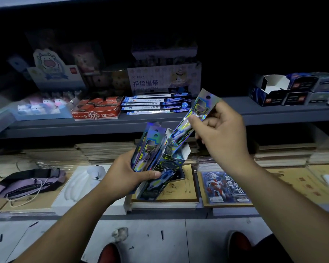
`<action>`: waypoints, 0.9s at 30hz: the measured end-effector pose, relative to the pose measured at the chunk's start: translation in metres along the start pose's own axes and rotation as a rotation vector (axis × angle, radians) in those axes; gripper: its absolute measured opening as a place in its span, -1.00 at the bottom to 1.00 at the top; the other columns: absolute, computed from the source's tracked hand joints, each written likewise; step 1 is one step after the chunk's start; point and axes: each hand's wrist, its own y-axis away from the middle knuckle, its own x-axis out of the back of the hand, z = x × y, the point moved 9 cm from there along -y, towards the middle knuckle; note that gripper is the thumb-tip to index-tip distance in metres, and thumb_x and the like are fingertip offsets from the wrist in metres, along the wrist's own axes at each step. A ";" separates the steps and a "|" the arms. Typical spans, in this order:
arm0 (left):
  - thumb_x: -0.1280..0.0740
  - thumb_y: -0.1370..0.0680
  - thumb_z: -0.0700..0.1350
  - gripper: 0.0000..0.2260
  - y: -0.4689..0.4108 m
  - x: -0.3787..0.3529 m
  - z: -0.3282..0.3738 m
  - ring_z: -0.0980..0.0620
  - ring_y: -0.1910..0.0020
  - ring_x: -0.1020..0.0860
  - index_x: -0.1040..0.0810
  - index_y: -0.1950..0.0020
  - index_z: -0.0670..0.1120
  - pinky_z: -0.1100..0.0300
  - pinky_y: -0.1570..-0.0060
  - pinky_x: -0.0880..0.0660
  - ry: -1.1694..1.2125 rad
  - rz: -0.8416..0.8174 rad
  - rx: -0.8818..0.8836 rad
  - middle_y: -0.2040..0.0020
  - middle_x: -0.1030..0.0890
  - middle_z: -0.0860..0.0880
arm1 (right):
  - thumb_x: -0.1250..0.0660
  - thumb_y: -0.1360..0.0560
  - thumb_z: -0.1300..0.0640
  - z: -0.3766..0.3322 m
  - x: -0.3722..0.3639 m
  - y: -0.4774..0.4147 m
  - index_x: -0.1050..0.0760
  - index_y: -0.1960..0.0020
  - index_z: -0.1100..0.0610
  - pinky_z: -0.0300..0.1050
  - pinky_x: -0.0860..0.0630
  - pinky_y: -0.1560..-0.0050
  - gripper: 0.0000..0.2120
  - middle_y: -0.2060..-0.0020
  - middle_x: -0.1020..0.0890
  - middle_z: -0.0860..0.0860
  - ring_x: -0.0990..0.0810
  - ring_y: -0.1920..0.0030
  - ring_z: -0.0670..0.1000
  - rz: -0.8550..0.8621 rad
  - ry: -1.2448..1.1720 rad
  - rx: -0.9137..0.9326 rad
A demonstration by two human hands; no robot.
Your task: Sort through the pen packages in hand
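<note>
hands (222, 133) on holographic packs (199, 111), behind them "2b" box (97, 109)

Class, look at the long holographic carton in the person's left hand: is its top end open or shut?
Open. The holographic carton has its white top flap folded back, and the right hand pinches a shiny packet half out of it.

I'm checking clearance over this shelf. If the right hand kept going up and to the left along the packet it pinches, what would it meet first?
Probably the flat blue packets stacked on the grey shelf, just beyond the tip of the holographic packet that the right hand pinches. Depth is unclear, so it might pass above them toward the finger bandage box.
</note>
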 end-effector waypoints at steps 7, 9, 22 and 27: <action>-0.61 -0.38 -0.14 -0.57 0.001 -0.001 0.000 0.10 -0.06 -0.71 -0.61 -0.21 -0.01 0.05 -0.15 -0.61 0.008 -0.016 -0.004 -0.06 -0.74 0.08 | -0.44 -0.58 0.12 -0.008 0.009 -0.003 -0.52 -0.06 0.18 0.16 -0.53 0.35 -0.84 0.29 -0.63 0.25 -0.58 0.35 0.26 0.025 0.106 0.113; -0.61 -0.38 -0.15 -0.59 0.001 0.000 0.002 0.11 -0.03 -0.71 -0.61 -0.18 -0.01 0.09 -0.11 -0.62 0.025 -0.002 -0.004 -0.03 -0.75 0.09 | -0.43 -0.58 0.13 -0.010 0.013 -0.005 -0.50 -0.05 0.22 0.19 -0.53 0.34 -0.82 0.30 -0.62 0.24 -0.59 0.35 0.25 0.030 0.142 0.138; -0.61 -0.37 -0.16 -0.60 0.000 0.006 0.001 0.06 -0.02 -0.72 -0.62 -0.17 -0.03 0.01 -0.13 -0.61 0.058 0.030 0.000 -0.02 -0.75 0.05 | -0.42 -0.55 0.34 -0.020 0.022 -0.006 -0.50 0.06 0.13 -0.27 -0.40 0.47 -0.84 0.37 -0.61 -0.06 -0.50 0.51 -0.10 0.149 -0.198 0.027; -0.61 -0.37 -0.16 -0.60 0.000 0.006 0.002 0.07 -0.01 -0.72 -0.62 -0.17 -0.03 0.01 -0.13 -0.62 0.061 0.033 -0.001 -0.01 -0.75 0.06 | -0.41 -0.55 0.36 -0.018 0.017 -0.005 -0.49 0.09 0.10 -0.26 -0.40 0.47 -0.81 0.31 -0.61 -0.02 -0.49 0.50 -0.07 0.128 -0.218 -0.009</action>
